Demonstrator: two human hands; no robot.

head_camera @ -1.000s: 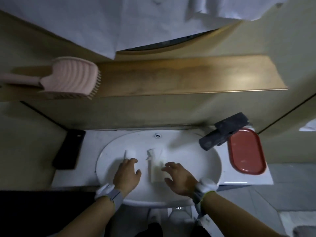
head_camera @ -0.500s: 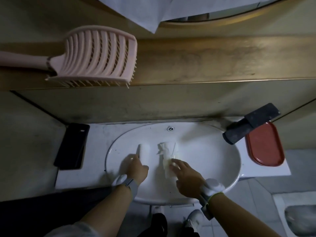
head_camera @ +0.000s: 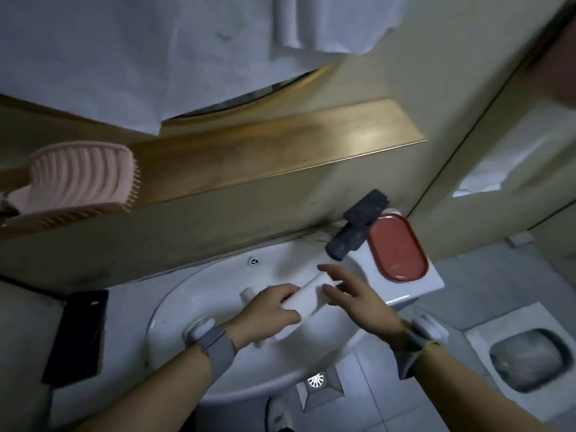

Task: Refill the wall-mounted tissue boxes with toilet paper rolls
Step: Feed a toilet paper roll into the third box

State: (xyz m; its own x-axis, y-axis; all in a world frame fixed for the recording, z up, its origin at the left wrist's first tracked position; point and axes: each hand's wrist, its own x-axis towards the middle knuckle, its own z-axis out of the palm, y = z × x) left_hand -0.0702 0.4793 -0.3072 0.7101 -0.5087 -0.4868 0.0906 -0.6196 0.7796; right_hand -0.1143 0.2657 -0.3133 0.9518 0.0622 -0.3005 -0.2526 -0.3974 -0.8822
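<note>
Head view, looking down: a white oval sink (head_camera: pixel 174 310) is seen below a long wooden shelf (head_camera: pixel 265 154) fixed to a beige wall. White cloth (head_camera: pixel 109 57) is draped across the top of the frame. A squat toilet (head_camera: pixel 526 357) is set in the tiled floor at lower right. A pink hairbrush (head_camera: pixel 78 179) is laid on the left end of the shelf. A black phone (head_camera: pixel 78 335) is placed on the counter left of the sink, and a red oval tray (head_camera: pixel 396 247) on the counter to its right, just beside a black faucet (head_camera: pixel 358 226).

Over the basin, a white toilet paper roll (head_camera: pixel 304 296) is held tilted, its far end raised toward the faucet. The near end of the roll is grasped by the left hand (head_camera: pixel 268 316), with the fingers curled over it and the thumb underneath. The right hand (head_camera: pixel 358 304) is spread with straight fingers around the roll's far end; the fingertips lie against or just beside the paper, and which cannot be told. A further small white piece (head_camera: pixel 246 295) is seen in the basin just beyond the left hand. A grey strap is worn on each wrist.
</note>
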